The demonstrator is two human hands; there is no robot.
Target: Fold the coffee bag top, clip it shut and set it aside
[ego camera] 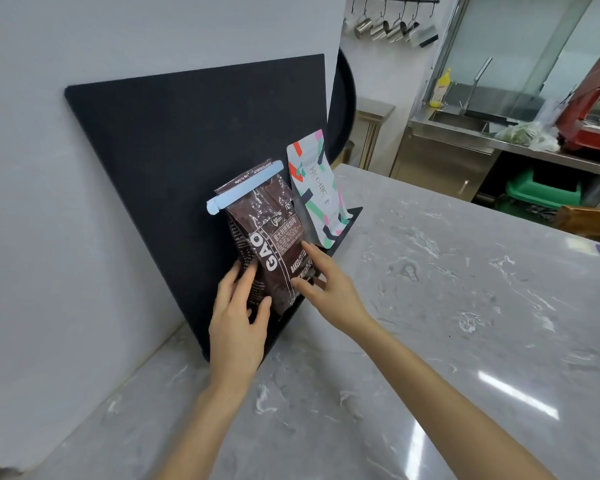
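A brown coffee bag stands upright against a black board, its top folded over. A pale blue clip runs slantwise across that fold, clamped on it. My left hand wraps the bag's lower left side with fingers and thumb on it. My right hand rests spread against the bag's lower right face, fingertips touching the label.
A white patterned pouch stands just right of the coffee bag on the board's black ledge. The grey marble counter stretches right and towards me. A steel sink, hanging cups and a green bin lie beyond.
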